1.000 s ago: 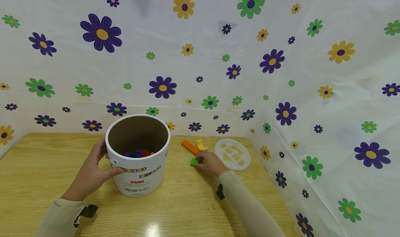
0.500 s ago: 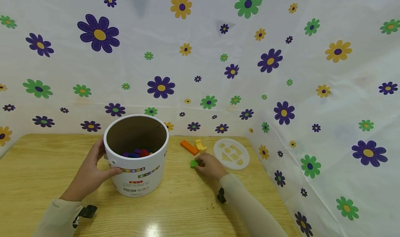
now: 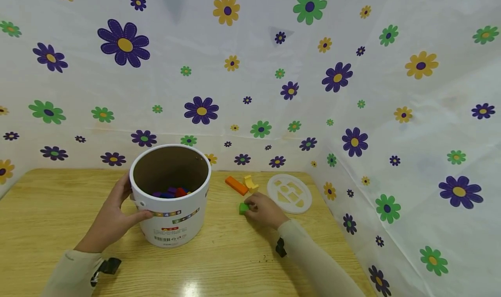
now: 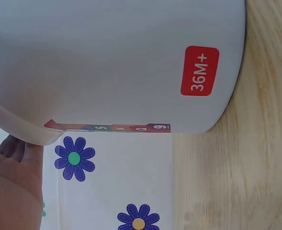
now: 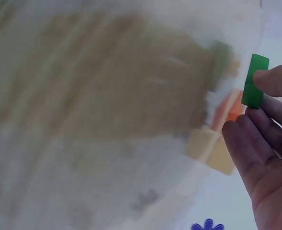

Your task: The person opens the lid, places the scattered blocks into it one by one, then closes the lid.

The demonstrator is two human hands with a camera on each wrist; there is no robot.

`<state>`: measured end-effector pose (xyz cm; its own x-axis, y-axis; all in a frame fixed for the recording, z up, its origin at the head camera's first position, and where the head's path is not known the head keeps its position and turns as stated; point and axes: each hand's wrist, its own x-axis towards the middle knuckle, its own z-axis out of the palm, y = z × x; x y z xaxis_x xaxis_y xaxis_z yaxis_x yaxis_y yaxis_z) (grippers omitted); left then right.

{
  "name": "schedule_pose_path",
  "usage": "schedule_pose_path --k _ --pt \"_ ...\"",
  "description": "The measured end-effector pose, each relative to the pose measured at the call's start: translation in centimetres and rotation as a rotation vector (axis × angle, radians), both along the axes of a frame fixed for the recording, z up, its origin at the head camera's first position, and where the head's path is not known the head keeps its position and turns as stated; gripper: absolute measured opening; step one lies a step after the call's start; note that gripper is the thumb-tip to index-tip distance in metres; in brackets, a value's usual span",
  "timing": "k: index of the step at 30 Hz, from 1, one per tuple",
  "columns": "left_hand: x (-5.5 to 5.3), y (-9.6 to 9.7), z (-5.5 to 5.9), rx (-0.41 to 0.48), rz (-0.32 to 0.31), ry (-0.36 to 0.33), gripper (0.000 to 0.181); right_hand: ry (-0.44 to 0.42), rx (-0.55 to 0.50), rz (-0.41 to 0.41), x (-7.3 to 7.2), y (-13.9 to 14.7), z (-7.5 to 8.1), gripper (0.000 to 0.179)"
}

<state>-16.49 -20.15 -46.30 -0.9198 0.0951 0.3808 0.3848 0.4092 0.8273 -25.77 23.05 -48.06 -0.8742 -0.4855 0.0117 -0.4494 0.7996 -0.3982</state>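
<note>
A white bucket (image 3: pixel 172 218) with printed sums stands upright on the table, several coloured blocks (image 3: pixel 172 192) lying inside it. My left hand (image 3: pixel 111 216) holds the bucket's left side, thumb across the front; its fingers are mostly hidden behind the wall. In the left wrist view, that hand (image 4: pixel 14 177) is by the bucket's pale handle (image 4: pixel 21 122). To the right of the bucket, my right hand (image 3: pixel 266 210) pinches a small green block (image 3: pixel 243 208) low over the table. The right wrist view has the thumb against one face of the green block (image 5: pixel 255 80).
Just beyond the right hand lie an orange bar block (image 3: pixel 236 185) and a yellow curved block (image 3: pixel 250 184). A white plastic stencil plate (image 3: pixel 274 199) with cut-out shapes lies to their right. Flower-patterned sheeting (image 3: pixel 250 79) walls the table's back and right side.
My right hand has drawn the green block slightly toward me, away from the orange bar. The left hand and the bucket stay as they were; the head view has shifted a little.
</note>
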Motion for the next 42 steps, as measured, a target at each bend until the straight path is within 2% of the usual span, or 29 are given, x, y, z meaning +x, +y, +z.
schedule_pose_path --k 8,16,21,25,30,33,38,42 --pt "0.0 0.0 0.1 0.002 0.004 -0.007 0.114 0.167 -0.103 0.047 0.4 -0.8 2.5 0.023" --pt "-0.1 0.0 -0.2 0.001 0.002 0.008 0.114 0.381 -0.187 0.101 0.3 -2.5 5.2 0.030" --pt "-0.2 0.0 -0.1 0.016 -0.003 -0.010 0.115 0.492 -0.221 0.175 0.4 -3.4 7.2 0.032" --pt "-0.1 0.1 0.0 0.032 -0.012 -0.003 0.115 0.533 -0.267 0.217 0.6 -4.3 8.7 0.033" --pt "0.0 0.0 -0.1 0.013 0.011 -0.016 0.113 0.563 -0.386 0.232 1.4 -6.0 9.9 0.037" --pt "-0.3 0.0 -0.1 0.018 0.008 -0.017 0.114 0.598 -0.435 0.263 1.9 -6.9 10.6 0.037" --pt "-0.4 0.1 0.0 0.043 -0.002 -0.031 0.112 0.620 -0.457 0.343 2.4 -8.9 11.5 0.038" --pt "-0.3 0.1 0.0 0.044 0.004 -0.048 0.112 0.623 -0.478 0.372 2.5 -10.4 11.4 0.040"
